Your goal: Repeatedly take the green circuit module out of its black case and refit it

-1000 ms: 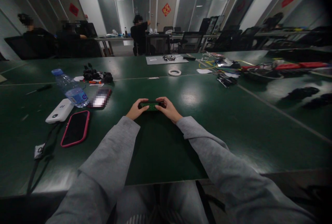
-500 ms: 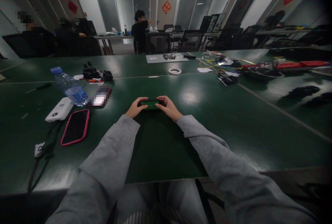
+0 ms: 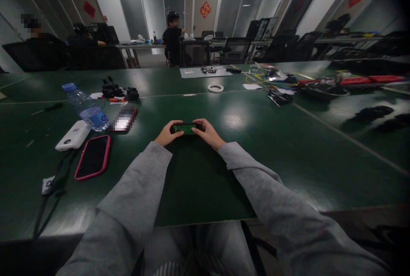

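Note:
A phone [image 3: 183, 129], held sideways with a black edge and a green picture dotted with small bright spots, is between my two hands just over the green table; the spots are too small to make out. My left hand [image 3: 168, 133] grips its left end, the thumb along the lower front edge and the fingers behind. At the opposite end, my right hand [image 3: 206, 132] is closed around the phone with its thumb on the front. The fingers behind the phone are partly hidden.
Left of my arm lie a pink-cased phone [image 3: 92, 157], a white power bank [image 3: 73, 135] with a cable, a tilted-looking water bottle [image 3: 86, 107] and another phone [image 3: 124, 119]. A white ring [image 3: 215, 88] lies ahead. Wires and tools [image 3: 279, 97] lie to the right. Several people sit further back.
My left thumb has shifted down toward the lower edge, showing more of the green face. The right hand stays nearly still. The person at the back has turned slightly.

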A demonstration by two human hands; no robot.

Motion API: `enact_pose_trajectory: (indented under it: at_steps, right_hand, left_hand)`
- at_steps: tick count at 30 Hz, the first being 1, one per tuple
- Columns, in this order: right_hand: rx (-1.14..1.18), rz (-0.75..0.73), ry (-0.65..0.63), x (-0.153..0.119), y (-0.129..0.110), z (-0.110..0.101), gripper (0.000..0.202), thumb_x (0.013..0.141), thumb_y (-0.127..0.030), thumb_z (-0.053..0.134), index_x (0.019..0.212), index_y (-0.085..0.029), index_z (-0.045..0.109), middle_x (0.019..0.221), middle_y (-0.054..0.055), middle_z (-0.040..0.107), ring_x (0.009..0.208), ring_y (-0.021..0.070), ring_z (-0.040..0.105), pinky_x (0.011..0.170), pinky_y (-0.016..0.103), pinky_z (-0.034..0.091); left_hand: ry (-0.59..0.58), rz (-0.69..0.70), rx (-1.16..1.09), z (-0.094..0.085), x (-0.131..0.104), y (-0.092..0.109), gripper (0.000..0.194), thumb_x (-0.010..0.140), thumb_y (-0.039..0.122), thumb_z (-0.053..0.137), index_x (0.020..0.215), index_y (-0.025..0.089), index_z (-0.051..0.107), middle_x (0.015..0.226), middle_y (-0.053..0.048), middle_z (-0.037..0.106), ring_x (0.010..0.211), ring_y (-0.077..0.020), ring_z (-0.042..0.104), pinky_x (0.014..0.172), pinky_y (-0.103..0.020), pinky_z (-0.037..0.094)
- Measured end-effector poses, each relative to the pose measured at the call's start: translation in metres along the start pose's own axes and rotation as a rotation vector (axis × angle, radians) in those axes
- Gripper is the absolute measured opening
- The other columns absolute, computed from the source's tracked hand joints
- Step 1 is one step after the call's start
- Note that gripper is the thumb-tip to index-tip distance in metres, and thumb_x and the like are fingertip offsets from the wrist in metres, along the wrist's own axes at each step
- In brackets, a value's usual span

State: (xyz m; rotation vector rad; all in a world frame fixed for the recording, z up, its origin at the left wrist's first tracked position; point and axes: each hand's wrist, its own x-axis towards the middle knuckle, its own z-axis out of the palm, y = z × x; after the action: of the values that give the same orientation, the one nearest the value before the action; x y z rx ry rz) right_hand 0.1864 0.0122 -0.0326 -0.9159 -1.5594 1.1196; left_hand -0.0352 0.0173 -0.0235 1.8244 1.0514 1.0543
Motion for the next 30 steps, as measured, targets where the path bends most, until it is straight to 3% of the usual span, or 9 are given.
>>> enact_pose_trajectory:
  at_steps: [14, 30]
  right_hand:
    - [-0.007, 0.005, -0.003, 0.000, -0.002, 0.000, 0.040, 0.075, -0.035, 0.070, 0.107, -0.020, 0.053, 0.111, 0.007, 0.059, 0.108, 0.0195, 0.057, 0.100, 0.042, 0.045]
    - [-0.018, 0.002, -0.013, 0.000, -0.004, 0.000, 0.040, 0.075, -0.035, 0.070, 0.107, -0.020, 0.053, 0.111, 0.007, 0.058, 0.107, 0.0196, 0.057, 0.100, 0.042, 0.044]
  left_hand:
    - [0.043, -0.007, 0.092, 0.004, -0.004, 0.006, 0.052, 0.072, 0.044, 0.072, 0.114, 0.017, 0.057, 0.117, -0.011, 0.060, 0.107, -0.0237, 0.058, 0.096, -0.045, 0.044]
    - [0.043, 0.007, 0.104, 0.005, -0.004, 0.009, 0.048, 0.073, 0.042, 0.071, 0.113, 0.018, 0.057, 0.116, -0.010, 0.060, 0.107, -0.0238, 0.057, 0.096, -0.044, 0.044]
